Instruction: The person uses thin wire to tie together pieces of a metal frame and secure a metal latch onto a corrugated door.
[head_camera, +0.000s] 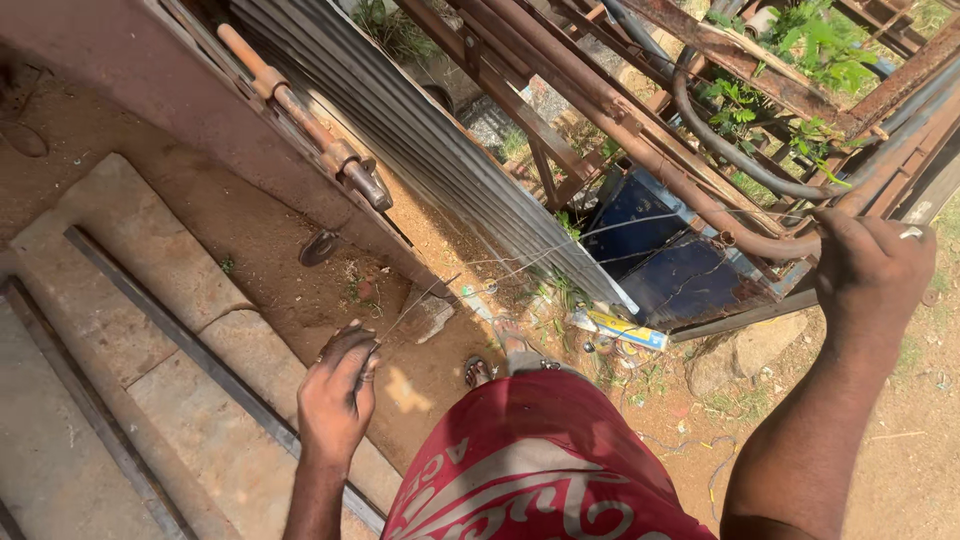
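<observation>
One grey corrugated metal sheet leans at twelve o'clock beside one rusty curved steel pipe; the right hand, at three o'clock, clamps that pipe's end. The left hand, at seven o'clock, pinches one thin wire between closed fingers.

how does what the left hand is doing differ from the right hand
The left hand is low, over the stone slabs, pinching the end of a thin wire; the right hand is raised, gripping a thick rusty pipe in the scrap pile. The left shows a fingertip pinch, the right a full wrap-around fist. The wire runs taut toward the pile; the pipe curves. Both hands are bare and closed on metal.
</observation>
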